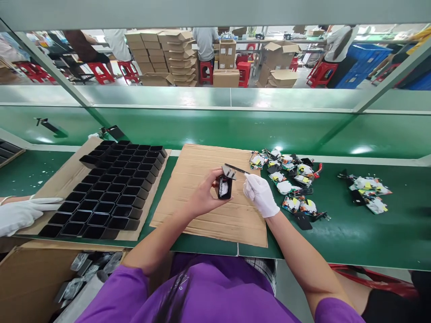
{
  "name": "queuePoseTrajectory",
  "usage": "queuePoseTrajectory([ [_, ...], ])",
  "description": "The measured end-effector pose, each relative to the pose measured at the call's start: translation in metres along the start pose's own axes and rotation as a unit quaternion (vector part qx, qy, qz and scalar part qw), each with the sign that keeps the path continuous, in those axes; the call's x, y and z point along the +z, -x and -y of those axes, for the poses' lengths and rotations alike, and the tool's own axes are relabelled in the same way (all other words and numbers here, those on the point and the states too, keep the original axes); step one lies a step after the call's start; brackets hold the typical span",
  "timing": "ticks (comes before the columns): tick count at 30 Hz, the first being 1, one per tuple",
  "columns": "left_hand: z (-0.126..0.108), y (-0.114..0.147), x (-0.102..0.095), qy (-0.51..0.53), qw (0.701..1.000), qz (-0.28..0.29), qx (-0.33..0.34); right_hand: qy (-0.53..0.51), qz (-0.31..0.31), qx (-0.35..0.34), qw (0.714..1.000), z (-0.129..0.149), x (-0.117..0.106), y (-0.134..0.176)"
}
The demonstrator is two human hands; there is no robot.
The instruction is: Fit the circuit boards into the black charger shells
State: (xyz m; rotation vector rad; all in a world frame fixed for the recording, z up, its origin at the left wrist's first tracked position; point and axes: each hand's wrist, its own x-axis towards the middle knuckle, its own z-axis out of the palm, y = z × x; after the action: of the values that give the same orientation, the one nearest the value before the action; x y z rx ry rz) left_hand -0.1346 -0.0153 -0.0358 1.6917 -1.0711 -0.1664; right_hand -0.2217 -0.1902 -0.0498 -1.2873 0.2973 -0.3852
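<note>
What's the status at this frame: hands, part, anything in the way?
Left hand bare, gripping black casing. Right hand gloved, holding thin tool at the casing's top. Both over cardboard sheet. Nothing between the hands; a co-worker's gloved hand lies far left.

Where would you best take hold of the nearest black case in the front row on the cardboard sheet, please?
Take the black case by its two outer side walls, coming straight down from above. It stands upright with its open mouth up, packed against neighbours in the block of cases, so only the top rim is free. Its front wall faces the bench edge, so a grip from the front may also work.
</note>
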Motion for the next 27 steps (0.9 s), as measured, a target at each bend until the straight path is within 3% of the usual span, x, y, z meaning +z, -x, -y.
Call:
queuePoseTrajectory([
  [10, -0.006, -0.003, -0.002, -0.011, 0.996, -0.033, -0.086, 0.018, -0.009, -0.007, 1.0, -0.008, -0.005, -0.003],
  [13, -0.005, -0.003, -0.001, 0.099, 0.984, -0.036, -0.144, 0.031, -0.015, -0.002, 0.999, -0.01, -0.006, -0.004],
  [15, -0.005, -0.003, 0.0, 0.261, 0.947, -0.024, -0.183, 0.041, -0.016, -0.002, 0.999, -0.01, -0.006, -0.005],
  [17, -0.006, -0.004, 0.002, 0.413, 0.881, -0.018, -0.23, 0.053, -0.014, -0.001, 0.998, -0.01, -0.005, -0.005],
  [19, -0.008, -0.005, 0.004, 0.5, 0.817, -0.026, -0.284, 0.066, -0.006, 0.002, 0.998, -0.01, -0.004, -0.005],
  [21, -0.01, -0.007, 0.004, 0.543, 0.773, -0.043, -0.324, 0.077, 0.003, 0.006, 0.997, -0.01, -0.003, -0.005],
  [24, -0.012, -0.009, 0.005, 0.577, 0.738, -0.06, -0.346, 0.09, 0.012, 0.011, 0.996, -0.011, -0.002, -0.005],
  [27, -0.012, -0.009, 0.005, 0.583, 0.732, -0.055, -0.348, 0.103, 0.017, 0.014, 0.994, -0.013, -0.001, -0.005],
])
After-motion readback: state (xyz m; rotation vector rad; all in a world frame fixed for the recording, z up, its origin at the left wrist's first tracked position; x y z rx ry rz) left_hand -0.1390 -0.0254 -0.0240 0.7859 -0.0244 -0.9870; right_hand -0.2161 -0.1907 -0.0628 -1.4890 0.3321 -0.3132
